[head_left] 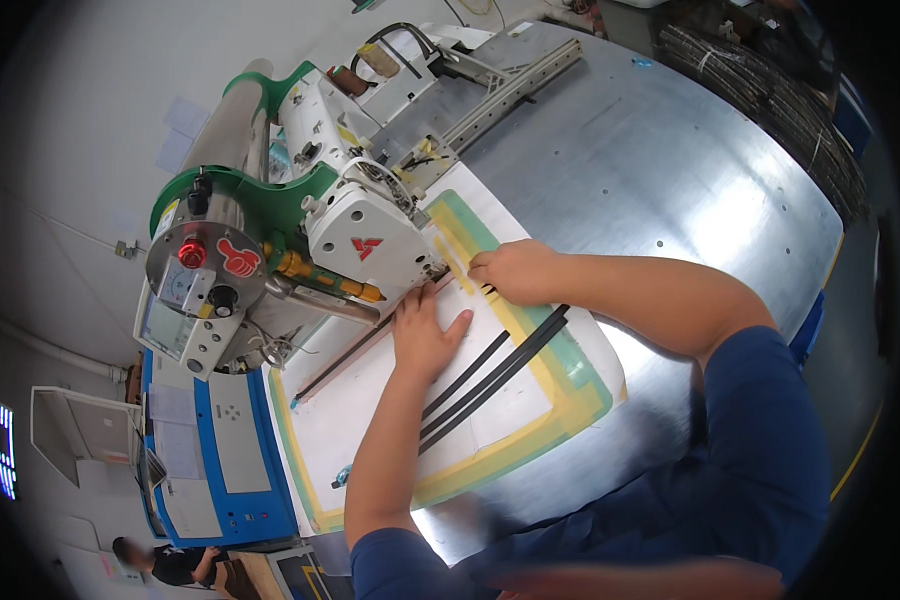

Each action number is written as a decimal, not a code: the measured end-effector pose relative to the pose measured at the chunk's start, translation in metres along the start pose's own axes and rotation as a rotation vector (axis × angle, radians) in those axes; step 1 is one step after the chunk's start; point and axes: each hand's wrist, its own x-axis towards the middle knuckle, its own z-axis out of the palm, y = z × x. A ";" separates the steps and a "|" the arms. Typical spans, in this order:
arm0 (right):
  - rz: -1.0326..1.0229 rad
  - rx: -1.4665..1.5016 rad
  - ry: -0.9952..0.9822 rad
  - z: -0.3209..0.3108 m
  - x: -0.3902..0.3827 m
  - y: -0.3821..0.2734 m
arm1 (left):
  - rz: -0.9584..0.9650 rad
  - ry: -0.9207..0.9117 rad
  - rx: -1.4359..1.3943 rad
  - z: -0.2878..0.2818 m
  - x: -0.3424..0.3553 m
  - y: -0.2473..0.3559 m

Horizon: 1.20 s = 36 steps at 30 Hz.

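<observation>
Fingers (pixel 412 301) of left hand (pixel 426 340) spread palm-down, right hand (pixel 523 272) curled, pinch unclear

brightly lit; white glare on metal table (pixel 660 150); dark, distorted rim

Thumbs-up sign (pixel 238 257), red logo (pixel 367 247) on machine (pixel 338 222)

The left forearm (pixel 388 440) partly hides black strips (pixel 530 344).
</observation>
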 end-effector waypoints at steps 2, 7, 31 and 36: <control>-0.009 0.010 -0.007 -0.001 -0.001 -0.001 | -0.020 -0.012 -0.012 0.000 -0.003 -0.002; -0.036 -0.011 -0.018 -0.002 -0.006 0.003 | 0.019 -0.040 0.013 -0.003 -0.031 -0.026; -0.008 0.048 -0.063 -0.004 -0.006 0.000 | -0.654 0.085 0.108 -0.049 -0.155 -0.252; 0.124 0.143 -0.049 -0.022 -0.012 -0.014 | -0.666 0.244 0.134 -0.049 -0.187 -0.205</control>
